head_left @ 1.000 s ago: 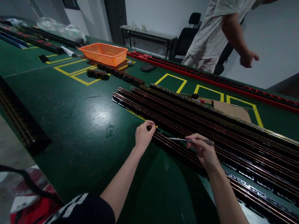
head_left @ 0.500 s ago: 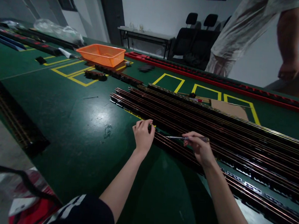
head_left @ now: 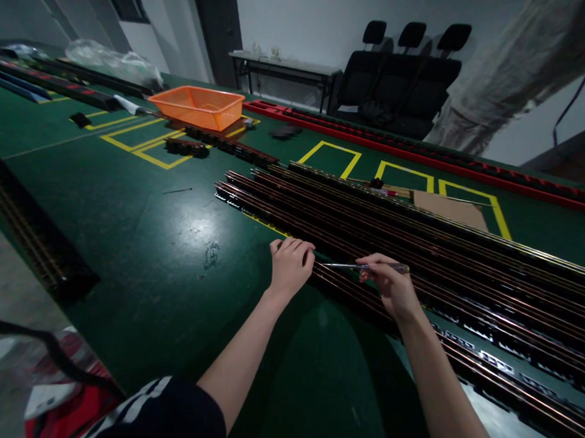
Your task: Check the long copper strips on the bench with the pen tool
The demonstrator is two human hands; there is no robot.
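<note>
My left hand (head_left: 292,266) shows the main change: half a second ago its thumb and fingers made a raised, loose arch; now the back of the hand is turned up, the fingers are curled down, and it sits closer to the tool's tip. Whether those fingers pinch anything I cannot tell, since the hand itself hides their undersides. My right hand (head_left: 391,284) is little altered: thumb and fingers grasp a slim screwdriver-like tool (head_left: 344,266), handle to the right, shaft pointing left and almost level, tip just beside my left hand. Contact between tip and metal: not resolvable. The near strip (head_left: 350,293), dark with coppery lines along it, lies on the green tabletop (head_left: 142,288), running obliquely from my left hand past the tool toward the lower right. Behind it lies the bundle of similar strips (head_left: 323,211), parallel to it. My reading for the work: both hands now attend to one short stretch of the near strip, the left probably bracing, the right guiding the tool. Elsewhere, a co-worker's trouser leg (head_left: 502,80) has shifted farther right, uncovering more of the black chairs (head_left: 399,86); the orange basket (head_left: 194,112) and cardboard piece (head_left: 451,210) hold their places.
</note>
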